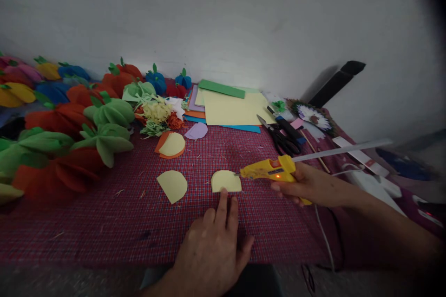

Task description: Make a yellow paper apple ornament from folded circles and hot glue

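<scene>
On the red checked cloth (132,222), my left hand (212,241) has its fingers a little apart; my right hand (310,183) is wrapped round a yellow glue gun (263,169). By its tip, under one left finger (222,206), lies pale yellow paper (226,180), round on top, flat below.

The left hand (212,246) and the right hand (315,185) were bare, as was the right forearm (379,218). Dark clothing (259,283) showed dimly over the lap, near the bottom edge.
</scene>
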`<state>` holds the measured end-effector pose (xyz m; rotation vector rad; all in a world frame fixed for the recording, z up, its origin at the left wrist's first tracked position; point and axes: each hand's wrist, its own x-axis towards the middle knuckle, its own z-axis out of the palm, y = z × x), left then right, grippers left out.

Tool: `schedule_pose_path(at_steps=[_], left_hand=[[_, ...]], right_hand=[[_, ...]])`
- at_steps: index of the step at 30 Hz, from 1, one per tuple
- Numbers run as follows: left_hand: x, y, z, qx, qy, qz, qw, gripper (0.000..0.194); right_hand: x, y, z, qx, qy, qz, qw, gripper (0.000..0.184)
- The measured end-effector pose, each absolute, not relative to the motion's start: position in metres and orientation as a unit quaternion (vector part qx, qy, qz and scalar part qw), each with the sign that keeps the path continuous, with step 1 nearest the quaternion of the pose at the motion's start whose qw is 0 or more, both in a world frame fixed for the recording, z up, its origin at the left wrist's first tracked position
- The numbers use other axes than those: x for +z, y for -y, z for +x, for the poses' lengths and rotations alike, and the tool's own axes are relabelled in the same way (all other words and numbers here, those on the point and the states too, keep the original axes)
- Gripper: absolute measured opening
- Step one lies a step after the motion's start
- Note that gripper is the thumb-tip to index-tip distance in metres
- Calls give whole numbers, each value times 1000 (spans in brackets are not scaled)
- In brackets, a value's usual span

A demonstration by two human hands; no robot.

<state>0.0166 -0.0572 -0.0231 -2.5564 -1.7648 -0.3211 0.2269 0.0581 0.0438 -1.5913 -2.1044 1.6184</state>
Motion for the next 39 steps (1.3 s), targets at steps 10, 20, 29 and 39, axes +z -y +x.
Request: schedule_pose_path(at_steps=[10, 20, 29, 39], left_hand=[[-21, 56, 17, -98, 563, -820, 7, 53], [-23, 57, 17, -100, 566, -818, 6, 53], [-21, 56, 16, -95, 565, -820, 10, 53], [-22, 57, 16, -102, 561, -821, 16, 53]], right_hand=[[45, -52, 233, 520, 679, -519, 7, 35], [49, -41, 238, 516, 676, -526, -8, 36], [51, -38, 240, 525, 680, -512, -23, 35], [51, -39, 239, 529, 677, -511, -25, 34]])
